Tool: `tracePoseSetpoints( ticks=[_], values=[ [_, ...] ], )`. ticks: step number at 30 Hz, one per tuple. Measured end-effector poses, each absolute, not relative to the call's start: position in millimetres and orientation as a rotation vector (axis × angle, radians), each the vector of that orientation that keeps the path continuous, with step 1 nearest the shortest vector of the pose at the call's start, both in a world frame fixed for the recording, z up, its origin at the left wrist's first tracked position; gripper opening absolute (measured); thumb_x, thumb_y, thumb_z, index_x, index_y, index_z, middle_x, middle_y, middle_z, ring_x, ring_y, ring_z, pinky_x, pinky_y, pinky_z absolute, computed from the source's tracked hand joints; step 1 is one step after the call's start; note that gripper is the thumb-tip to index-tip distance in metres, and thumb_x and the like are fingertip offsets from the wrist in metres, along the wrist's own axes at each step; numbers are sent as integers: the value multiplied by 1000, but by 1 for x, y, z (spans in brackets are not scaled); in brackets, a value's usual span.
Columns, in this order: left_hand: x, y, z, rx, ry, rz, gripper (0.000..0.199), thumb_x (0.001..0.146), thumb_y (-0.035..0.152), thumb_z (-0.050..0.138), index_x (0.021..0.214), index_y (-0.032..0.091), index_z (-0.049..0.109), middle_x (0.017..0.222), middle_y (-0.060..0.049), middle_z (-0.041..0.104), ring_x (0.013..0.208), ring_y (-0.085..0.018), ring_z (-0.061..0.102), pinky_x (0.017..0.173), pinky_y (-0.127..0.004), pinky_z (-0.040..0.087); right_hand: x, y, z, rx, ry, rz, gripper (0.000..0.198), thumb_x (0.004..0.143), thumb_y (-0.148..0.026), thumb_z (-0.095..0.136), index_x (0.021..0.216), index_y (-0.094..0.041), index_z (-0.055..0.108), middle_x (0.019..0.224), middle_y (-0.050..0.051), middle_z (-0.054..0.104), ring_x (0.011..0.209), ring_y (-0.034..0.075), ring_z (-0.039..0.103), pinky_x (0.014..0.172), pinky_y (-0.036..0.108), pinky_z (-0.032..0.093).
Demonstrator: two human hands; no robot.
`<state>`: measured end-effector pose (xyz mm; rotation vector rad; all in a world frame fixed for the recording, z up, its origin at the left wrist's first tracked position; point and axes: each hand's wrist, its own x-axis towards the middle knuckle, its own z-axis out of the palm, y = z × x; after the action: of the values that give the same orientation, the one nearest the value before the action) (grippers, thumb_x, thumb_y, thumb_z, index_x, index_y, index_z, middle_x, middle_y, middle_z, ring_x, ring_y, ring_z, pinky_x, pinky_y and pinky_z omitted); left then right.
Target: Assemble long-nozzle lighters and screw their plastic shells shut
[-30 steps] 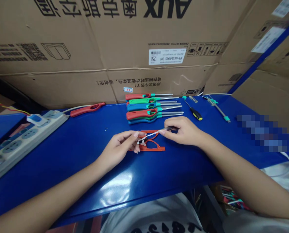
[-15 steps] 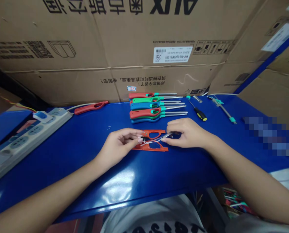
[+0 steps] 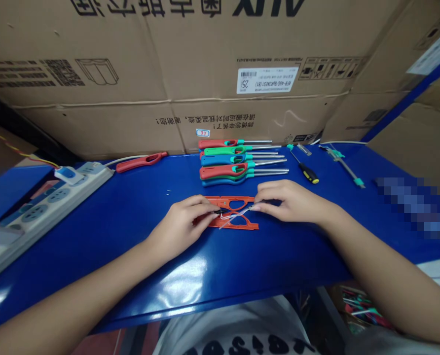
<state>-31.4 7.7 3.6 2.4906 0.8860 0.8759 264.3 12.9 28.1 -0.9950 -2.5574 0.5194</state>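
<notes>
Two orange lighter-handle halves lie side by side, an upper shell (image 3: 220, 200) and a lower shell (image 3: 250, 226). My left hand (image 3: 185, 219) is closed at their left end, pinching a small black part (image 3: 220, 211) with thin white wires (image 3: 229, 216). Over the right end of the shells, my right hand (image 3: 290, 201) pinches the far ends of those wires. Something slim and dark shows between its fingers, mostly hidden, and I cannot tell its kind. A thin clear tube (image 3: 225, 224) slants across the lower shell.
Assembled lighters (image 3: 223, 171) are stacked behind the shells. A red lighter handle (image 3: 140, 162) lies left, near a power strip (image 3: 46, 209). Rightward are a screwdriver (image 3: 309, 174) and a metal rod with green fittings (image 3: 348, 170). A cardboard box (image 3: 124, 111) walls the back.
My left hand has shifted slightly and shows more of the upper shell. The wires are spread further, and the clear tube now slants over the lower shell. The view has moved slightly.
</notes>
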Motion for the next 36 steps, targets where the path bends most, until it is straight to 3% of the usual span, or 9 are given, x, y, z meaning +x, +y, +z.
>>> tracePoseSetpoints(
  ticks=[6, 11, 14, 19, 27, 36],
  values=[
    [-30, 10, -1, 2539, 859, 820, 16, 95, 16, 62, 105, 18, 75, 103, -8, 75, 97, -22, 68, 86, -36, 57, 269, 14, 32, -1002, -2566, 767, 33, 101, -36, 52, 96, -14, 76, 86, 8, 69, 75, 16, 60, 71, 28, 43],
    [-27, 9, -4, 2528, 818, 846, 15, 95, 16, 63, 104, 17, 75, 99, -8, 77, 93, -21, 68, 83, -37, 57, 272, 13, 35, -1064, -2557, 927, 27, 98, -36, 56, 100, -16, 75, 94, 9, 72, 81, 17, 62, 73, 29, 45],
    [-26, 8, -5, 2505, 824, 848, 15, 96, 17, 63, 103, 18, 76, 96, -8, 77, 92, -22, 69, 83, -37, 57, 273, 12, 36, -1150, -2519, 981, 27, 95, -41, 60, 98, -17, 72, 87, 6, 71, 74, 16, 59, 67, 28, 44],
    [-25, 8, -5, 2504, 822, 838, 15, 96, 17, 62, 102, 18, 76, 96, -8, 78, 92, -22, 71, 83, -37, 58, 273, 10, 37, -1206, -2498, 1035, 25, 92, -43, 62, 90, -18, 67, 78, 2, 66, 67, 14, 54, 60, 26, 41],
    [-26, 9, -8, 2540, 811, 841, 16, 96, 18, 62, 103, 19, 76, 96, -8, 77, 91, -22, 70, 83, -37, 58, 273, 10, 36, -1185, -2567, 1053, 11, 89, -28, 63, 89, -19, 69, 78, 1, 67, 69, 13, 56, 64, 25, 42],
    [-25, 8, -9, 2537, 818, 855, 16, 96, 19, 62, 104, 19, 76, 96, -8, 77, 92, -21, 71, 83, -36, 58, 274, 10, 36, -1206, -2618, 1038, 16, 91, -31, 62, 89, -18, 70, 77, 2, 69, 67, 13, 59, 62, 25, 42]
  ],
)
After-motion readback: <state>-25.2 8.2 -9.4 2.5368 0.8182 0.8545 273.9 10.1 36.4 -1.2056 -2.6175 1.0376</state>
